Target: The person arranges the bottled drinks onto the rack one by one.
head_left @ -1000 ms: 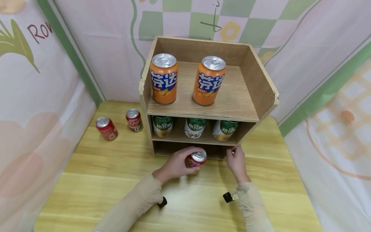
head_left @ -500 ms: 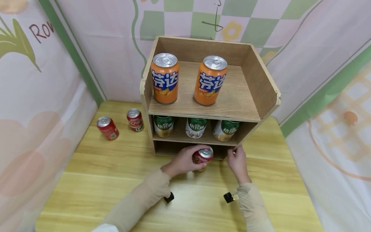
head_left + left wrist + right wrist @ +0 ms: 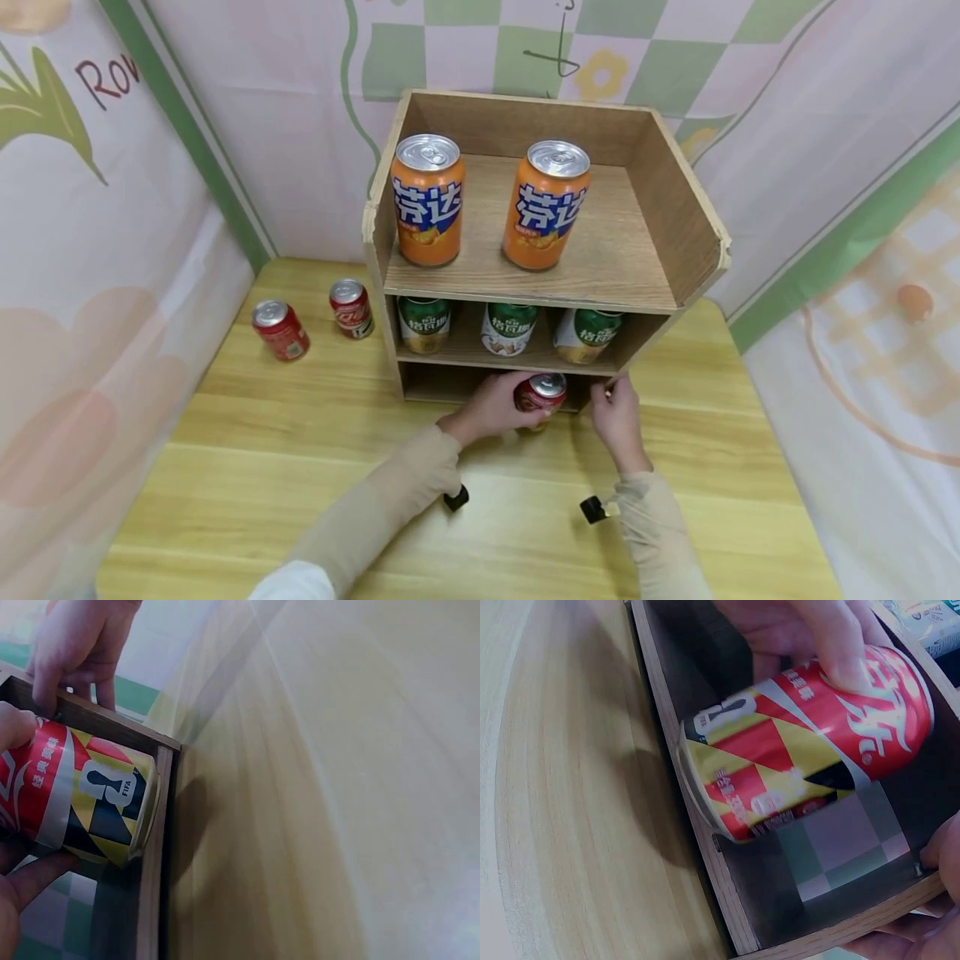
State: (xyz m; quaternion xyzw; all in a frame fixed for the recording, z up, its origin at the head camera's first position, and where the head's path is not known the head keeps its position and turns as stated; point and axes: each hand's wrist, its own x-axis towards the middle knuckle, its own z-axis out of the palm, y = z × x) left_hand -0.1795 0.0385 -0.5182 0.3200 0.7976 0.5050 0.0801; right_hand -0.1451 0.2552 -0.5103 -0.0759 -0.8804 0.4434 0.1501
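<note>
My left hand [image 3: 489,408] grips a red cola can [image 3: 542,402] around its upper body, at the mouth of the wooden shelf's [image 3: 686,212] lowest compartment. In the right wrist view the can [image 3: 810,742] tilts, its yellow-and-black patterned base over the compartment's front board [image 3: 716,874]. My right hand [image 3: 618,423] pinches the front edge of the shelf's right side panel, thumb inside and fingers outside. Three green-topped cans [image 3: 510,328] stand in the middle compartment. Up on the top level are two orange soda cans [image 3: 427,204].
Two more red cans, a nearer one [image 3: 281,331] and a farther one [image 3: 351,309], stand on the wood-grain table [image 3: 300,450] left of the shelf. A patterned fabric wall [image 3: 300,125] rises close behind and on both sides.
My left hand has carried the cola can rightward and slightly farther in, toward the right end of the lowest compartment. My right hand has stayed on the side panel.
</note>
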